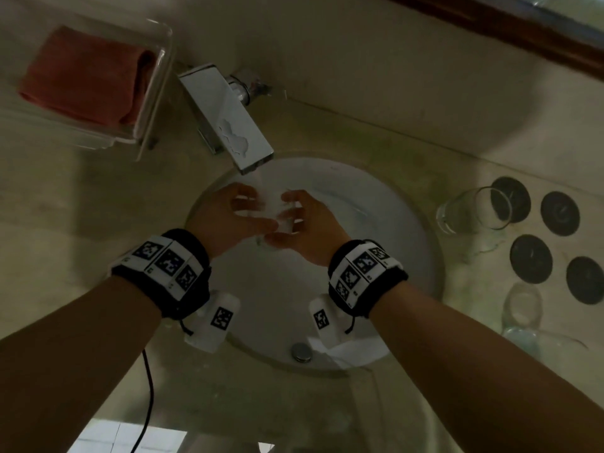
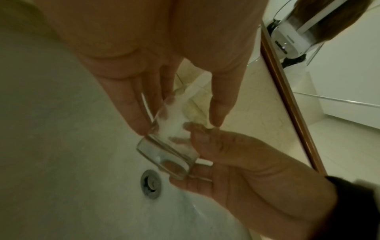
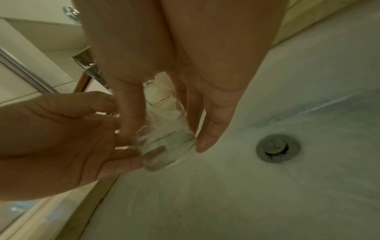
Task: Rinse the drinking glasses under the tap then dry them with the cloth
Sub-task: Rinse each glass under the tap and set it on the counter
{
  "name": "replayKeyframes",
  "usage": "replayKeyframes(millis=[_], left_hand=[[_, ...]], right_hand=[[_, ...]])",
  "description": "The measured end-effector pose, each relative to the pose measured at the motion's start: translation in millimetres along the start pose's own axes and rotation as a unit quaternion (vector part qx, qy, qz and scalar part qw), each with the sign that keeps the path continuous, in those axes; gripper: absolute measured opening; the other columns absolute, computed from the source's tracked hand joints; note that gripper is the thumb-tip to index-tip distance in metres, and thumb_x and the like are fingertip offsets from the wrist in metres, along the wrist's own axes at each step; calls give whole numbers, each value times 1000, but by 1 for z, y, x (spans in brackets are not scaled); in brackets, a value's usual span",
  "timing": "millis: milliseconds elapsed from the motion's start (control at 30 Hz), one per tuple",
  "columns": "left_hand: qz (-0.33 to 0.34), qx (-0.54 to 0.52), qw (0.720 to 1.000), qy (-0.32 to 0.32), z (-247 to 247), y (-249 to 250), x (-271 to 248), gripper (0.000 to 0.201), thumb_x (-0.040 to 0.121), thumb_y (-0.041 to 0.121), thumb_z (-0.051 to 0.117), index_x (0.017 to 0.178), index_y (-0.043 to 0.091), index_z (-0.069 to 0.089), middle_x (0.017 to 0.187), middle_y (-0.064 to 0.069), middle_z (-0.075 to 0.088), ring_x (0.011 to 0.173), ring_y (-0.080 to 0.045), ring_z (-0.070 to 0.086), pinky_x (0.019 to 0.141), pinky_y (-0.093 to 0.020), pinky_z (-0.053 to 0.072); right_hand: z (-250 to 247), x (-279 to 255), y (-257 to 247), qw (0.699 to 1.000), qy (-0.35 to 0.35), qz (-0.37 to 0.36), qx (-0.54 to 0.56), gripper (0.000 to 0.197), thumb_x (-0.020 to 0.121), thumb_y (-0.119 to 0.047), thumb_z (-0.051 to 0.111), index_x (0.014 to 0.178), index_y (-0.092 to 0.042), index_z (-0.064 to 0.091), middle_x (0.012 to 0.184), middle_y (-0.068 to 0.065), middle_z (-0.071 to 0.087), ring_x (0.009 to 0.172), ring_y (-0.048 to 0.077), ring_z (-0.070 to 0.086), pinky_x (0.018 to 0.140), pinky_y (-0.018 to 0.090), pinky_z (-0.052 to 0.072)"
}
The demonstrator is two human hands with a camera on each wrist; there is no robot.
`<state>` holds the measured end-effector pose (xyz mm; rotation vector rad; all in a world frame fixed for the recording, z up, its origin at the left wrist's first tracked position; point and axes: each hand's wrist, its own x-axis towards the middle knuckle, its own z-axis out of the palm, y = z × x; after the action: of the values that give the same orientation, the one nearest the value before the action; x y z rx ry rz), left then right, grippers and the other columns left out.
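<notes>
Both hands hold one small clear drinking glass (image 1: 275, 214) over the round white basin (image 1: 411, 266), under the flat chrome tap (image 1: 228, 119). Left hand (image 1: 228, 217) pinches its side; right hand (image 1: 310, 223) wraps fingers round it. Folded red cloth (image 1: 88, 76) lies in a clear tray (image 1: 157, 103), far left.

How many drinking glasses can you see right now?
3: one glass gripped by both hands under the tap; two on the counter right of the sink, one upright, one nearer. Others may be hidden.
</notes>
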<state>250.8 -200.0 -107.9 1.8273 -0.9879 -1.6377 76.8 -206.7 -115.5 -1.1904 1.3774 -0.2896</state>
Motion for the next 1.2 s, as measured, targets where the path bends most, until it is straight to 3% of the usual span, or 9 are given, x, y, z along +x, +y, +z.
replayKeyframes(millis=[367,433,567,733,833,900,1000,1067,1200], left_hand=[[104,-37,994,9,2,3,-2,72,64,-3,87,122,18,49,110,13,61,97,-2,64,68,-11,55],[113,-52,992,3,2,4,-3,79,57,3,92,123,20,50,111,13,61,100,-3,65,70,-12,55],[116,-75,990,1,1,7,-7,87,28,42,88,108,38,52,111,16,59,91,7,65,71,-14,55],[132,-64,989,14,-1,6,-6,95,27,43,95,111,33,51,116,13,57,88,10,65,68,-9,53],[109,-46,993,28,-3,3,-6,108,27,45,93,123,20,51,124,6,58,103,-7,65,80,-24,58],[100,-28,994,35,-6,-1,-4,102,33,43,92,124,16,52,122,6,60,102,-6,64,79,-21,56],[63,76,994,40,-10,-7,4,63,69,34,89,120,6,63,109,2,70,90,-5,67,69,-11,52],[15,88,996,14,-9,-9,4,42,83,37,77,103,1,72,89,-7,74,77,-14,70,66,-19,59],[-64,109,992,0,2,-11,7,54,89,51,65,75,-1,69,74,-16,71,71,-30,70,74,-38,61]], right_hand=[[4,7,-7,995,72,-70,-9,78,67,-4,89,132,-14,47,117,7,64,102,28,67,85,52,59],[4,8,-8,994,81,-78,-15,78,66,-4,89,132,-13,47,119,8,64,103,28,67,86,51,59],[6,12,-9,991,89,-93,-20,79,66,-4,89,133,-13,48,114,7,66,101,27,68,83,52,59],[10,16,-8,989,95,-109,-19,80,63,-5,90,131,-15,50,112,7,68,99,28,68,82,53,59],[13,19,-7,991,87,-102,-15,80,63,-6,91,131,-16,50,110,2,65,100,30,68,81,54,59],[13,21,-6,994,71,-78,-15,83,62,-12,92,133,-18,49,116,4,65,103,30,68,83,55,59],[6,18,-6,999,9,-21,-37,74,69,-31,89,132,-14,53,123,8,66,107,27,67,93,48,57],[4,12,-3,999,-32,32,-28,55,80,-39,82,122,-12,58,119,11,70,104,27,69,92,46,58],[7,6,6,993,-58,105,8,57,89,-50,69,104,5,70,96,21,76,87,33,75,85,49,62]])
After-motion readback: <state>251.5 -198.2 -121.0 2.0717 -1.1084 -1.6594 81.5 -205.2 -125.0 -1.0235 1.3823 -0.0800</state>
